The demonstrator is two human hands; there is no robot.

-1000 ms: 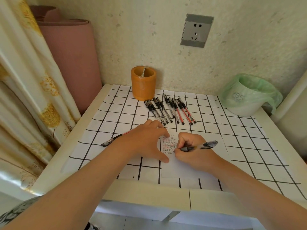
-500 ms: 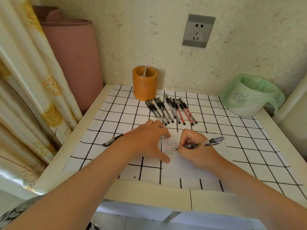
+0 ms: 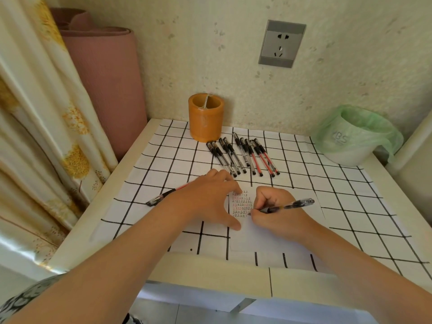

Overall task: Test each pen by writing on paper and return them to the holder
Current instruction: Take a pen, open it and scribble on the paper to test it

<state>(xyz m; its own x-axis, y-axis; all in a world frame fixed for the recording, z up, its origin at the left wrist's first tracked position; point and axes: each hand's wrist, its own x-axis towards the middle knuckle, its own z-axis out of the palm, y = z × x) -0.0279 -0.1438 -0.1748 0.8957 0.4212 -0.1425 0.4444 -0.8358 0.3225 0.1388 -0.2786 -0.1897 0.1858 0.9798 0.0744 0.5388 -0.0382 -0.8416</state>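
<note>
The paper is lying near the table's front edge. The right hand is pinching a pen, tip touching paper; the left hand is pressing flat, fingers spread. The holder is standing by the wall.

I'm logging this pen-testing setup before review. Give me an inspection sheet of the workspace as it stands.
Surface: small cream table under a black-grid white cover.
Job's things: orange pen holder at the back, no pens visible in it; row of pens lying in front of it; one red pen lying apart beside the left hand; paper with rows of red and black marks.
Clutter: white bin with green liner, back right corner.
Hands: left hand flat, steadying the paper; right hand holding a black pen, tip on the paper.
Cables: nothing seen.
Surroundings: wall socket, rolled pink mat, floral curtain.
</note>
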